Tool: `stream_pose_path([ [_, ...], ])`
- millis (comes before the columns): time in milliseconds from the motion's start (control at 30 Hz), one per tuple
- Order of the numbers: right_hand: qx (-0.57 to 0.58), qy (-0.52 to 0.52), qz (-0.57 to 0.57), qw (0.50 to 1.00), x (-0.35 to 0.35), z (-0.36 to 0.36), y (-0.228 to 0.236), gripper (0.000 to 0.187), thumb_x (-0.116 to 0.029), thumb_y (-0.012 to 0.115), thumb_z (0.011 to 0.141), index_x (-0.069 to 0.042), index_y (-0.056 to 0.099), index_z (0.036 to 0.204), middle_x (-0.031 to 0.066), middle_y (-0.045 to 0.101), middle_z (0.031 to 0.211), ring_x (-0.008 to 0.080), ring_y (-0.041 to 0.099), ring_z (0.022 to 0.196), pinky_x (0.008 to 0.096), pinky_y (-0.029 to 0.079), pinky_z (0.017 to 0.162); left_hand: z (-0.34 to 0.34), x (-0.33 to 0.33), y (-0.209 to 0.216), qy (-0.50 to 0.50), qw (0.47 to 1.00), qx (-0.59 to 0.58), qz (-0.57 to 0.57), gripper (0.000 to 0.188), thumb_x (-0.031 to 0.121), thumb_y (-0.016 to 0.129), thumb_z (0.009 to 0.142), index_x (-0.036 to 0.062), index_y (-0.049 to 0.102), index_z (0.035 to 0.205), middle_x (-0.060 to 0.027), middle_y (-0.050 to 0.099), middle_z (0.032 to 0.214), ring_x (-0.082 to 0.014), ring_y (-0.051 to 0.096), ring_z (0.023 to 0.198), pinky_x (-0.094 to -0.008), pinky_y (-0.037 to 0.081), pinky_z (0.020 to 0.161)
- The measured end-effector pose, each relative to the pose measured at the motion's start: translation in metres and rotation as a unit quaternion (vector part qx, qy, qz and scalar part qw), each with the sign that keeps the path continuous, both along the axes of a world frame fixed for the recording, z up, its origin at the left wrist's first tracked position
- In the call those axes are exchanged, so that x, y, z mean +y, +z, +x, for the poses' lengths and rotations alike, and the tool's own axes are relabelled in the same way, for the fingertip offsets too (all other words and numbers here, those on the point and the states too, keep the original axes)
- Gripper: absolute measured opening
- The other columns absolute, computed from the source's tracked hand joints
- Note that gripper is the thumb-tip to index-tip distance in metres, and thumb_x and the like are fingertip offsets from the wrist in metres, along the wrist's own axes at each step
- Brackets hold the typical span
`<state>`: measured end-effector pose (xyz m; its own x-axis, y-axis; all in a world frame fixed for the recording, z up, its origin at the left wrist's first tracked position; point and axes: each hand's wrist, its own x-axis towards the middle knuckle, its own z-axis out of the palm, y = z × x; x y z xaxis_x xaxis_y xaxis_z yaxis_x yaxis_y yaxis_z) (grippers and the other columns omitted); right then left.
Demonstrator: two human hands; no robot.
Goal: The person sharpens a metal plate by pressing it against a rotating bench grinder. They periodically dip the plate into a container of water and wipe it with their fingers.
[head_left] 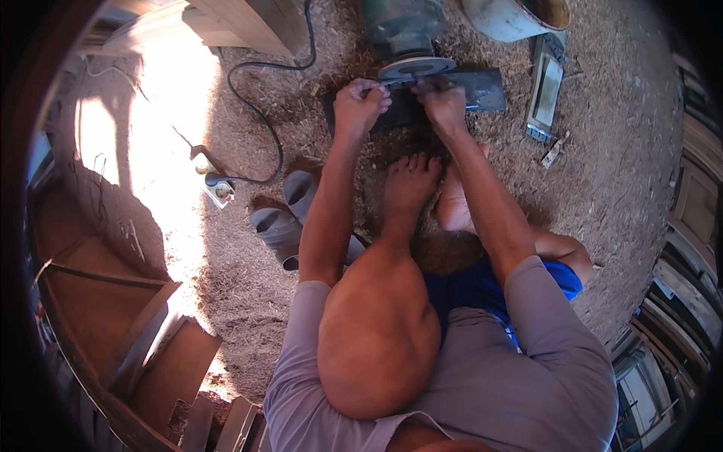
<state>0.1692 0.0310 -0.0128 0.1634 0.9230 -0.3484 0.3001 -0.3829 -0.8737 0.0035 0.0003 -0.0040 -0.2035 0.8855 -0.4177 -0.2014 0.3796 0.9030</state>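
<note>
A green bench grinder [403, 29] sits on the ground at the top, with its round grey wheel [416, 68] facing me. Just below the wheel, my left hand [360, 107] and my right hand [443, 104] pinch a narrow metal strip [401, 80] from its two sides. The strip lies at the wheel's lower edge; whether they touch is too small to tell. Fingers of both hands are closed, and those of the right are partly blurred. Under my hands lies a flat dark plate [486, 92].
Right of the grinder stand a whitish bucket [501, 19] and a sharpening stone [547, 92] in a holder. A black cord [279, 135] runs to a socket strip [220, 191] at left. Grey shoes [279, 227] lie beside my left arm. Wooden pieces [177, 369] are stacked lower left.
</note>
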Motion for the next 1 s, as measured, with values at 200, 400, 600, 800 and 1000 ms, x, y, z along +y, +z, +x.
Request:
stream_pose_path([
  [200, -0.035, 0.003, -0.001, 0.999, -0.002, -0.007, 0.004, 0.018, -0.019, 0.065, 0.078, -0.006, 0.073, 0.087, 0.0120, 0.071, 0.079, 0.0225, 0.067, 0.073, 0.0324, 0.050, 0.071, -0.004, -0.002, 0.003, 0.004, 1.000, -0.011, -0.001, 0.014, 0.005, 0.061, 0.088, -0.0060, 0.059, 0.096, -0.0144, 0.067, 0.086, -0.0179, 0.067, 0.073, -0.0263, 0.057, 0.064],
  [400, -0.072, -0.004, -0.038, 0.997, -0.003, -0.013, -0.001, 0.018, -0.026, 0.069, 0.076, -0.012, 0.075, 0.087, 0.0153, 0.070, 0.083, 0.0302, 0.068, 0.083, 0.0373, 0.051, 0.078, -0.008, -0.005, 0.002, 0.026, 0.999, -0.033, 0.007, 0.014, 0.004, 0.059, 0.088, -0.0075, 0.059, 0.095, -0.0157, 0.067, 0.083, -0.0187, 0.068, 0.069, -0.0268, 0.057, 0.061],
  [600, -0.099, 0.005, -0.053, 0.994, -0.003, -0.020, 0.000, 0.021, -0.030, 0.071, 0.074, -0.013, 0.074, 0.087, 0.0168, 0.070, 0.087, 0.0319, 0.068, 0.087, 0.0390, 0.051, 0.081, -0.014, -0.007, 0.005, 0.035, 0.998, -0.049, -0.005, 0.015, 0.004, 0.059, 0.088, -0.0081, 0.059, 0.095, -0.0161, 0.067, 0.084, -0.0189, 0.068, 0.070, -0.0270, 0.057, 0.062],
  [800, -0.086, 0.009, 0.003, 0.996, -0.002, -0.006, -0.010, 0.018, -0.026, 0.069, 0.076, -0.012, 0.074, 0.086, 0.0158, 0.070, 0.085, 0.0313, 0.068, 0.085, 0.0378, 0.051, 0.079, -0.004, -0.001, 0.006, 0.018, 0.999, -0.031, -0.002, 0.015, 0.005, 0.059, 0.088, -0.0080, 0.059, 0.095, -0.0158, 0.067, 0.084, -0.0190, 0.068, 0.070, -0.0268, 0.057, 0.063],
  [1000, -0.046, -0.013, 0.013, 0.999, -0.002, -0.004, -0.005, 0.016, -0.016, 0.065, 0.076, -0.006, 0.073, 0.087, 0.0134, 0.071, 0.081, 0.0249, 0.067, 0.077, 0.0339, 0.051, 0.072, 0.000, 0.000, 0.004, 0.011, 1.000, -0.004, -0.001, 0.015, 0.005, 0.059, 0.087, -0.0076, 0.059, 0.095, -0.0157, 0.067, 0.084, -0.0188, 0.068, 0.071, -0.0268, 0.057, 0.063],
])
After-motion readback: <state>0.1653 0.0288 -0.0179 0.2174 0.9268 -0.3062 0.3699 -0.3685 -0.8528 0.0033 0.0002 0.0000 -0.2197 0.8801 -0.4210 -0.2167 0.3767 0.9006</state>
